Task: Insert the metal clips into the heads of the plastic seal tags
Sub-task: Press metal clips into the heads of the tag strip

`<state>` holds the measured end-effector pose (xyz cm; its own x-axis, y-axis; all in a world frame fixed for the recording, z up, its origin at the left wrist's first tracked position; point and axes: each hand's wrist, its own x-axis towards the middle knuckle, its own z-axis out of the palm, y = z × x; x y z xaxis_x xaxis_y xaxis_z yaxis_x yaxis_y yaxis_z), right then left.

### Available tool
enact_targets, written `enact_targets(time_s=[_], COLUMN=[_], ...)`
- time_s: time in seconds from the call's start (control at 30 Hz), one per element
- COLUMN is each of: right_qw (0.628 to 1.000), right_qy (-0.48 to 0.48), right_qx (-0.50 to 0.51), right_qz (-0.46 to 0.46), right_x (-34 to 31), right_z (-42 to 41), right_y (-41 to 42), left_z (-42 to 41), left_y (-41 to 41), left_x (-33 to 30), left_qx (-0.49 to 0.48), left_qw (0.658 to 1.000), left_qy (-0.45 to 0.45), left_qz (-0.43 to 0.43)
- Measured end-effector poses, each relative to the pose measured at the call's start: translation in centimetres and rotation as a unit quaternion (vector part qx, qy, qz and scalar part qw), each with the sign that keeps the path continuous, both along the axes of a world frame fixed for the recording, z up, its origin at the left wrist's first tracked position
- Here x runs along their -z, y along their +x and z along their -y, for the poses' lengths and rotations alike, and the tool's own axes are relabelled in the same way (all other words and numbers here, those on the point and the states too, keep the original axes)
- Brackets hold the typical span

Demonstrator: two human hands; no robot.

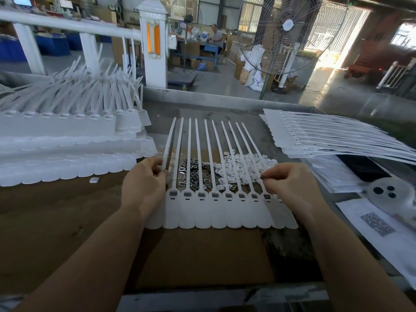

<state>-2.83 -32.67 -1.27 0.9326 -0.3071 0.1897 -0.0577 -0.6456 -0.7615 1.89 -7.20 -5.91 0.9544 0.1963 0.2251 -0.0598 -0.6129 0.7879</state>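
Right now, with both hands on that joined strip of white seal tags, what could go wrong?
1. The left hand pinches and lifts the leftmost strap of the white plastic tag strip; more pull may shift the row and shake the seated clips.
2. The loose grey metal clips touch the small white plastic pieces; the right hand could grab the wrong part.

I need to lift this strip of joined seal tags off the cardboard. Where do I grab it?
Take the strip of seal tags by its two outer straps, just above the heads, coming from both sides as the left hand and right hand do. The flat joined flags lie flush on the cardboard, offering little edge.
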Motion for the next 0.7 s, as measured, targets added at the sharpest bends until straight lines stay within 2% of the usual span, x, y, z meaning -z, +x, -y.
enact_targets(time_s=[0.23, 0.7], right_qw=[0.999, 0.999], right_qy=[-0.017, -0.021], right_qx=[0.038, 0.033], right_qz=[-0.017, -0.011], right_x=[0.6, 0.8], right_z=[1.1, 1.9], right_y=[-0.2, -0.2], left_z=[0.1, 0.1], left_y=[-0.1, 0.1], left_x=[-0.1, 0.1], left_qx=[0.004, -0.009], left_qw=[1.000, 1.000], left_qy=[0.001, 0.011], left_qz=[0.002, 0.016])
